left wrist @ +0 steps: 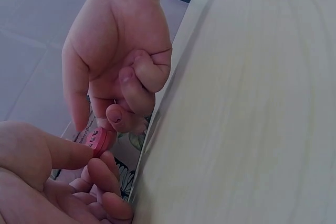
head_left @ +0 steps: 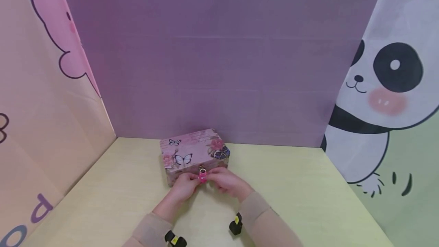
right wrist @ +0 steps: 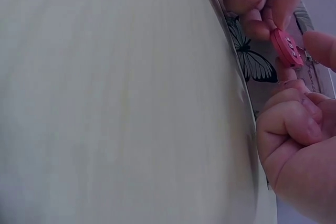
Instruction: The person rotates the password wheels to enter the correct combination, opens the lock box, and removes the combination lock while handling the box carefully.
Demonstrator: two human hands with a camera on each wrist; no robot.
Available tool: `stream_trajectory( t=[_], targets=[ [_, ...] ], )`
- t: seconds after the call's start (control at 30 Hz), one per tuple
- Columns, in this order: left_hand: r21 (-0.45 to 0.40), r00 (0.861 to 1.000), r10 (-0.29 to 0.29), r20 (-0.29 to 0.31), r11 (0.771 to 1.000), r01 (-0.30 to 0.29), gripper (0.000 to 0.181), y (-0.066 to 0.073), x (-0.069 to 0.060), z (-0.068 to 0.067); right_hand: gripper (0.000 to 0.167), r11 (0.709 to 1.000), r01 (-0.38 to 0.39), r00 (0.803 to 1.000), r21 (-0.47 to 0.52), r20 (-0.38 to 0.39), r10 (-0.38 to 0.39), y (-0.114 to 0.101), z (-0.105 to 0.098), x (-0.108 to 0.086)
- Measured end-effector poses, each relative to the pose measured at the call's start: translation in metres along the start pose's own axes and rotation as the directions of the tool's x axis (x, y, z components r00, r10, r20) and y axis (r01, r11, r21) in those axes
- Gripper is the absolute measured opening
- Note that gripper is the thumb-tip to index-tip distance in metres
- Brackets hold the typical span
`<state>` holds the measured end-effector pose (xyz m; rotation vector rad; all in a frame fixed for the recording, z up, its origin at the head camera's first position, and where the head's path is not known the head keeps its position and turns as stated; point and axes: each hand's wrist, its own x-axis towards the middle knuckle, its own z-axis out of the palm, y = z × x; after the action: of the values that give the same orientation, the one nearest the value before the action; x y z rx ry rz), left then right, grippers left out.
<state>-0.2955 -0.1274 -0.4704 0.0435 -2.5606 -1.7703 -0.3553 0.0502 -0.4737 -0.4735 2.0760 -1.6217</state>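
A pink combination padlock (head_left: 202, 177) hangs by its shackle at the front clasp of a pink box (head_left: 192, 148) with butterflies and flowers printed on it. From the left, my left hand (head_left: 185, 187) pinches the padlock's lower end between thumb and fingers. On the other side is my right hand (head_left: 229, 182), its index finger against the padlock (right wrist: 286, 50) and its thumb close over the dial face. The other right fingers curl into the palm. Small dial windows show on the padlock (left wrist: 96, 139) in the left wrist view; their digits are too small to read.
The box lid is down. Under the box lies a pale wood-grain table (head_left: 291, 186), with a purple backdrop (head_left: 219, 60) just behind. Printed side panels, one with a panda (head_left: 387, 75), flank the table. Each sleeve has a black wrist device (head_left: 236, 225) near it.
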Motion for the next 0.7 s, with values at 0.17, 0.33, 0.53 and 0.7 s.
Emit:
stream_trajectory(
  t=[0.17,0.33,0.53,0.7],
  targets=[
    [0.016,1.000,0.020,-0.007,1.000,-0.020,0.015,-0.001,0.000,0.001,0.021,1.000,-0.001,1.000,0.000,-0.018,0.001,0.000,0.007,0.000],
    [0.007,1.000,0.020,-0.005,1.000,-0.020,0.015,-0.001,0.000,0.001,0.022,1.000,0.004,0.999,-0.013,-0.037,-0.005,-0.001,0.010,0.000],
    [-0.037,1.000,0.004,0.004,0.999,-0.004,0.013,0.000,-0.001,0.000,0.024,1.000,-0.015,0.999,0.005,-0.041,0.016,-0.001,0.013,0.001],
    [-0.069,1.000,0.007,0.003,0.998,-0.007,0.012,-0.001,-0.001,0.000,0.022,0.998,-0.031,0.998,0.045,-0.044,0.033,0.000,0.014,0.001]
  ],
)
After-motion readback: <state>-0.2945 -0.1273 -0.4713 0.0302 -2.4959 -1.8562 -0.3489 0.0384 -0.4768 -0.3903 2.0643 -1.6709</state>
